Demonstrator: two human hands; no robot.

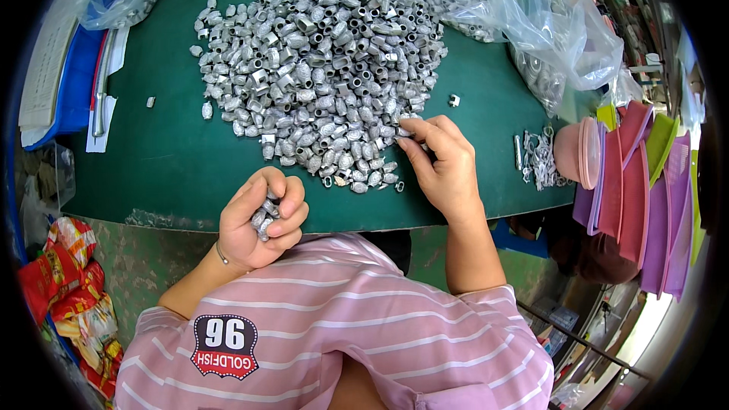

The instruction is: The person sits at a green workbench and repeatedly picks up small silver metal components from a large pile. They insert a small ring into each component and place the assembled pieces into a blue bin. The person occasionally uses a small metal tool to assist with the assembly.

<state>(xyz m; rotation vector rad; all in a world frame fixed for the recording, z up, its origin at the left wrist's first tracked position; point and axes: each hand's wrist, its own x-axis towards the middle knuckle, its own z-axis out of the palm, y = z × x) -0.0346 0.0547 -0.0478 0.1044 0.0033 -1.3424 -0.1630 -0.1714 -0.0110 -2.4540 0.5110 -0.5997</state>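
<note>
A large heap of small silver-grey metal beads, barrel-shaped, hollow and patterned, covers the middle of the green table. My left hand is curled at the table's near edge, with several of these beads in its palm and fingers. At the heap's lower right edge, my right hand pinches a metal bead between thumb and forefinger; the fingers partly cover it. Small oval metal rings lie along the heap's near edge.
Clear plastic bags of metal pieces stand at the far right. Nearer are a pile of small metal clasps, a pink tub and coloured plastic bins. A blue folder lies at left; single pieces lie apart.
</note>
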